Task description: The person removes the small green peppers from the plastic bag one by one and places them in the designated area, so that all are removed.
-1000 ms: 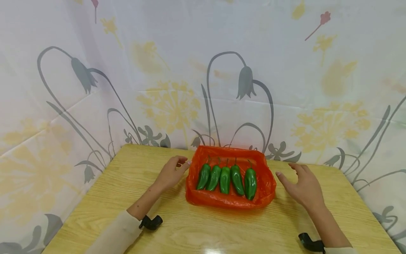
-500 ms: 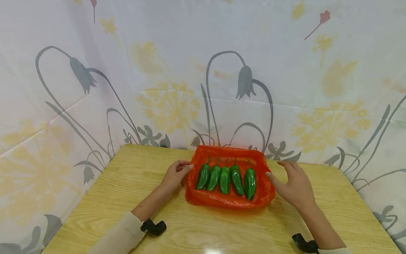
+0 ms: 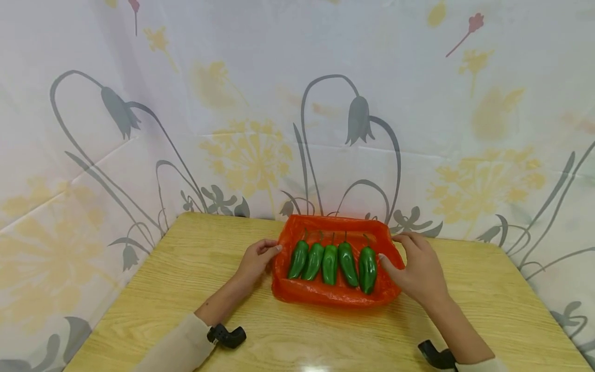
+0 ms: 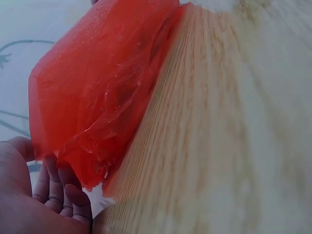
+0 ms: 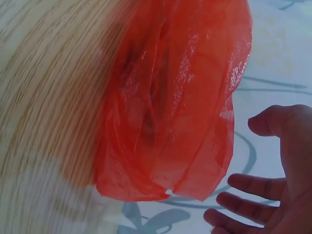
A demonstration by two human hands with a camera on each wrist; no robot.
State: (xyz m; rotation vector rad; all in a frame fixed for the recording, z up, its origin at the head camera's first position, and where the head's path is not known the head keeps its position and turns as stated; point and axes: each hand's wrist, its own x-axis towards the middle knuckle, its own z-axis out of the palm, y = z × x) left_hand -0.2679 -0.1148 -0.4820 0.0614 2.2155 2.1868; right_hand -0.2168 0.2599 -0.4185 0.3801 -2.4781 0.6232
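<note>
A red plastic bag (image 3: 325,295), opened wide with its rim rolled into a low wall, sits on the table. Several green chili peppers (image 3: 330,264) lie side by side in it, thin stems pointing to the back. My left hand (image 3: 253,263) pinches the bag's left rim, thumb over the edge and fingers outside; the left wrist view shows this hand (image 4: 44,195) at the bag's corner. At the right rim, my right hand (image 3: 423,271) is spread, its thumb over the bag's inside. The right wrist view has this hand (image 5: 273,190) apart from the plastic.
The wooden table (image 3: 297,336) reaches back to a pale curtain (image 3: 260,103) printed with flowers. A black wrist device (image 3: 225,336) sits on the left forearm, another black device (image 3: 437,355) on the right.
My right hand has moved left, up to the bag's right rim. My left hand has come slightly right and now pinches the left rim. The bag and peppers stay in place.
</note>
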